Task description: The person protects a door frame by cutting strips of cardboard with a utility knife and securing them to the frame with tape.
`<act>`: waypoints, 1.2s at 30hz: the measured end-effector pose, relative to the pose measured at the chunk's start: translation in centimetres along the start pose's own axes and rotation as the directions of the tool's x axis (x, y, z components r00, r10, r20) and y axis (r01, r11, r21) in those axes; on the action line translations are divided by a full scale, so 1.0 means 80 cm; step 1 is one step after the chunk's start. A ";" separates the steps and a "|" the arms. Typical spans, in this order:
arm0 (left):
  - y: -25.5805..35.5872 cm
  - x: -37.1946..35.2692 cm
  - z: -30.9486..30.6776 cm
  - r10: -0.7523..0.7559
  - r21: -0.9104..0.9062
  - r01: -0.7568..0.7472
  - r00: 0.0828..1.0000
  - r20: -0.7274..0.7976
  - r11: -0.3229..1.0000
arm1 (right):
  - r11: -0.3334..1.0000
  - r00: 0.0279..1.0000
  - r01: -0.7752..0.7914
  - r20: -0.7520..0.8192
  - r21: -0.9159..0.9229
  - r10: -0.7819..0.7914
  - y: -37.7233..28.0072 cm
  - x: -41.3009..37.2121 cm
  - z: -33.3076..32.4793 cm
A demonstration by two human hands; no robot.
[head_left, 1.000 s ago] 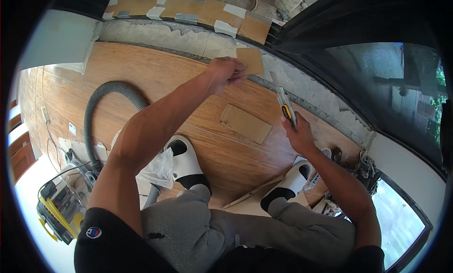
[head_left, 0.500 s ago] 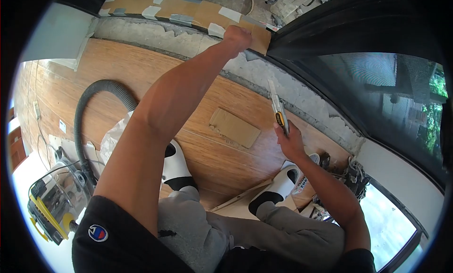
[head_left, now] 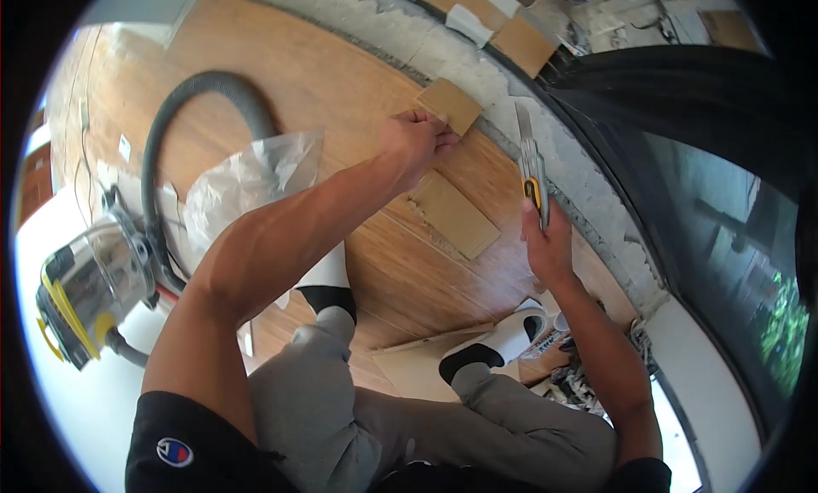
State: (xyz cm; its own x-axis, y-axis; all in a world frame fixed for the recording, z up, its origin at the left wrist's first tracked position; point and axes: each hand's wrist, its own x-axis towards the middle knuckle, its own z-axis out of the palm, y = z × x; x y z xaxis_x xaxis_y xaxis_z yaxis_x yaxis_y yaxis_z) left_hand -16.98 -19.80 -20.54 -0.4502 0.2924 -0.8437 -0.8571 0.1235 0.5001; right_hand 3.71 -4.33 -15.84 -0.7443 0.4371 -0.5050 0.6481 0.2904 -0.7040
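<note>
My left hand [head_left: 417, 139] pinches a small brown piece of cardboard [head_left: 453, 103] near the floor's edge. A second cardboard piece [head_left: 460, 220], with one ragged edge, lies flat on the wood floor just below it. My right hand [head_left: 546, 242] is closed around the yellow and grey handle of a utility knife [head_left: 533, 173]. The knife's long blade is out and points away from me, over the concrete strip. Past that strip, a taped cardboard strip [head_left: 521, 43] runs along the door track.
A grey vacuum hose [head_left: 153, 152] curves over the wood floor [head_left: 315, 84] on the left, joined to a vacuum cleaner [head_left: 85, 297]. Clear plastic [head_left: 247, 182] lies beside the hose. Rough concrete [head_left: 477, 63] borders the floor, with a dark screen door [head_left: 682, 212] on the right.
My left hand has left the taped cardboard strip and come nearer, now with a small cardboard piece in it. The knife stays in my right hand. The view has shifted right.
</note>
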 end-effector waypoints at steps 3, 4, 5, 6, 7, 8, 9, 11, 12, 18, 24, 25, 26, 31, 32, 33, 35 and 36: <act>-0.028 0.010 0.006 -0.014 -0.016 0.012 0.993 -0.118 1.000 | 0.997 0.998 0.051 0.041 -0.056 -0.048 -0.012 0.033 0.008; -0.026 0.007 0.012 0.010 0.032 -0.005 0.987 -0.162 0.999 | 0.996 0.997 0.056 0.061 -0.063 -0.052 -0.018 0.042 0.009; -0.023 0.003 0.017 0.033 0.081 -0.017 0.979 -0.202 0.997 | 0.983 0.992 0.109 0.084 -0.149 -0.097 -0.024 0.050 0.007; -0.020 -0.001 0.019 0.026 0.064 -0.012 0.977 -0.210 0.998 | 0.959 0.984 0.161 0.108 -0.233 -0.139 -0.032 0.056 0.005; -0.015 -0.006 0.022 0.036 0.122 -0.008 0.972 -0.232 0.993 | 0.955 0.983 0.165 0.122 -0.245 -0.139 -0.040 0.061 0.003; -0.016 -0.007 0.025 0.046 0.178 0.000 0.967 -0.250 0.984 | 0.946 0.980 0.147 0.170 -0.290 -0.101 -0.048 0.065 0.000; -0.020 -0.007 0.026 0.034 0.160 0.007 0.967 -0.252 0.987 | 0.932 0.975 0.130 0.214 -0.337 -0.059 -0.056 0.067 -0.003; -0.025 0.002 0.026 0.111 0.237 -0.051 0.963 -0.245 0.970 | 0.907 0.966 0.146 0.254 -0.394 -0.045 -0.073 0.069 -0.008; -0.032 0.011 0.026 0.106 0.224 -0.049 0.962 -0.252 0.973 | 0.887 0.958 0.161 0.285 -0.434 -0.035 -0.081 0.071 -0.009; -0.060 0.014 0.030 0.672 0.692 -0.355 0.697 -0.252 0.628 | 0.774 0.932 0.271 0.358 -0.572 -0.061 -0.109 0.089 -0.013; -0.068 0.013 0.025 0.763 0.783 -0.457 0.645 -0.035 0.422 | 0.718 0.921 0.296 0.387 -0.630 -0.041 -0.121 0.099 -0.019; -0.068 0.012 0.024 0.753 0.777 -0.462 0.658 -0.023 0.428 | 0.713 0.919 0.303 0.392 -0.633 -0.043 -0.124 0.099 -0.019; -0.068 0.012 0.024 0.741 0.770 -0.468 0.671 -0.009 0.433 | 0.704 0.914 0.308 0.403 -0.640 -0.034 -0.128 0.099 -0.019; -0.067 0.012 0.026 0.707 0.788 -0.435 0.707 0.001 0.434 | 0.649 0.900 0.367 0.431 -0.666 -0.067 -0.133 0.101 -0.014; -0.068 0.012 0.027 0.700 0.799 -0.420 0.714 0.000 0.429 | 0.638 0.901 0.372 0.429 -0.674 -0.072 -0.134 0.101 -0.014; -0.069 0.013 0.026 0.700 0.797 -0.419 0.714 -0.005 0.434 | 0.626 0.902 0.375 0.425 -0.684 -0.076 -0.135 0.101 -0.015; -0.069 0.015 0.027 0.663 0.781 -0.415 0.748 0.001 0.467 | 0.597 0.903 0.373 0.425 -0.710 -0.059 -0.139 0.101 -0.014; -0.070 0.016 0.027 0.662 0.778 -0.415 0.750 0.000 0.471 | 0.572 0.905 0.369 0.423 -0.732 -0.043 -0.140 0.100 -0.013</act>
State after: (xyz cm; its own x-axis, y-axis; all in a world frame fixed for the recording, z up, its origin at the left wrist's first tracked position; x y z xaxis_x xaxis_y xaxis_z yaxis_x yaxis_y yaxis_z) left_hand -12.17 -18.07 -23.99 -0.9048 0.3009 -0.3015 -0.0215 0.6747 0.7377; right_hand -9.30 -3.20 -11.46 -0.7695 0.0237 -0.6382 0.2145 0.9508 -0.2234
